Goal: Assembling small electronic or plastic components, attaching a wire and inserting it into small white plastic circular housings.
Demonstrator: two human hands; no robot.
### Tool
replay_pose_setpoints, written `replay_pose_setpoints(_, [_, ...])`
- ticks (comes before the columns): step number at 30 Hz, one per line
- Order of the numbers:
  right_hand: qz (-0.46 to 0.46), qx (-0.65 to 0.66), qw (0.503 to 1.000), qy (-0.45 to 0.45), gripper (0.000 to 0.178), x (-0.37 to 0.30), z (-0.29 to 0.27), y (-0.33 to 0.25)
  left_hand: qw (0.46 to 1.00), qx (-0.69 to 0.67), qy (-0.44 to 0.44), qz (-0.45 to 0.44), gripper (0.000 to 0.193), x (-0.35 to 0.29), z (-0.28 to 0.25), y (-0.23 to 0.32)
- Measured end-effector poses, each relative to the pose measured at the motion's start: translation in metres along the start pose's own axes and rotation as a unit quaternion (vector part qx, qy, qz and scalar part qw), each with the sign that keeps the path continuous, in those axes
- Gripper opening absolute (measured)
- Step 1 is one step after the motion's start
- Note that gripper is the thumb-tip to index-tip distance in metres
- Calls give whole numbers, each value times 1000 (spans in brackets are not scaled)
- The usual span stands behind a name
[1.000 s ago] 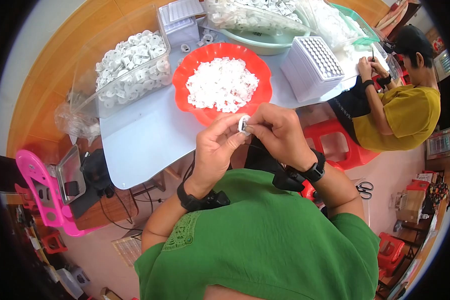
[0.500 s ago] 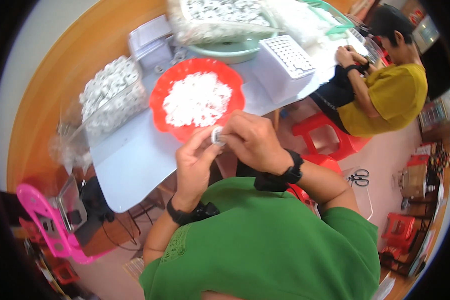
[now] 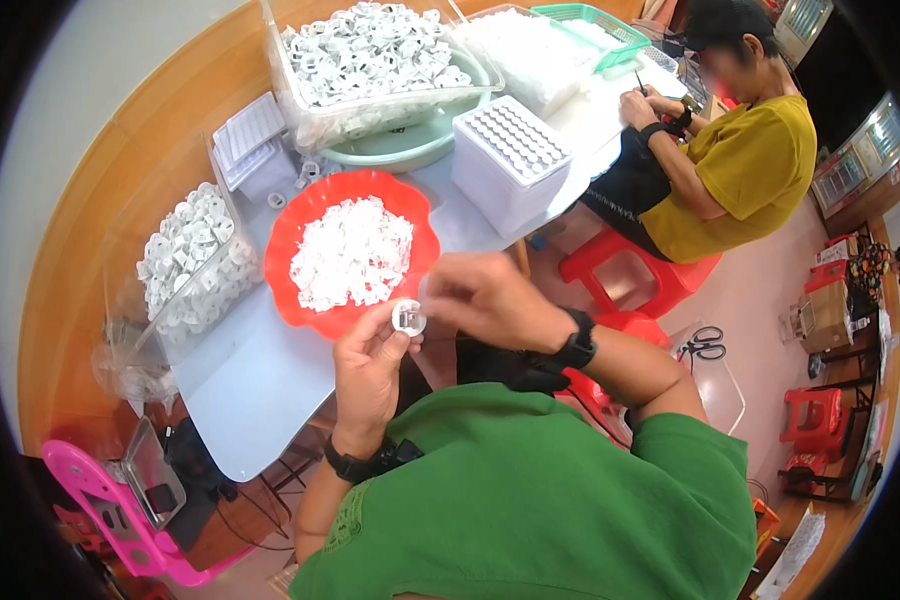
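Between the thumb and fingers of my left hand point(image 3: 367, 370) is a small round white plastic part point(image 3: 408, 317), its recessed face turned up. My right hand point(image 3: 490, 302) hovers just to the right of that part, its fingers curled and smeared by motion, so whether they hold anything is hidden. Beyond both hands, a red scalloped bowl point(image 3: 288, 285) contains a heap of tiny white pieces point(image 3: 352, 255). At the left, a clear plastic bin point(image 3: 228, 262) is filled with round white parts like the held one.
A larger clear bin point(image 3: 370, 104) of white parts rests on a pale green basin point(image 3: 410, 150). White stacked trays point(image 3: 500, 190) stand right of the bowl on the pale table point(image 3: 245, 400). A co-worker in yellow point(image 3: 740, 180) sits at the far right, near a red stool point(image 3: 650, 280).
My right hand has drawn slightly away from the round part, which now shows its face. My left hand still pinches it. The whole view has shifted.
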State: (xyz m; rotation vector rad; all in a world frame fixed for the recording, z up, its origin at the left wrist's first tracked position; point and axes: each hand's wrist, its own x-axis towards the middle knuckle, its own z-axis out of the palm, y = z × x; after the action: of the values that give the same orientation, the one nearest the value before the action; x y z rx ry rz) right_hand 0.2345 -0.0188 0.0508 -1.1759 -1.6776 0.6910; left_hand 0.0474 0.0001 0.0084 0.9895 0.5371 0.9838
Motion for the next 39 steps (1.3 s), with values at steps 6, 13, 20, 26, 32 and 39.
replay_pose_setpoints(6, [-39, -317, 922, 220, 5, 26, -82, 20, 999, -34, -1, 11, 32, 2, -12, -2])
replay_pose_setpoints(13, [14, -482, 853, 199, 10, 39, -83, 48, 999, -46, 9, 22, 32, 7, -15, 1])
replay_pose_setpoints(20, [39, -501, 847, 174, 17, 41, -87, 43, 997, -55, 40, 42, 33, 5, -21, 2])
replay_pose_setpoints(26, [-17, -550, 816, 176, 9, 42, -86, 43, 997, -72, 5, 34, 34, 2, -23, 3])
replay_pose_setpoints(32, [-8, -155, 978, 142, 3, 23, -46, -14, 996, -86, 3, 22, 33, -2, -28, 0])
replay_pose_setpoints(39, [-188, -109, 976, -11, 6, 32, 33, 9, 997, -68, 42, 23, 30, -1, -24, 5])
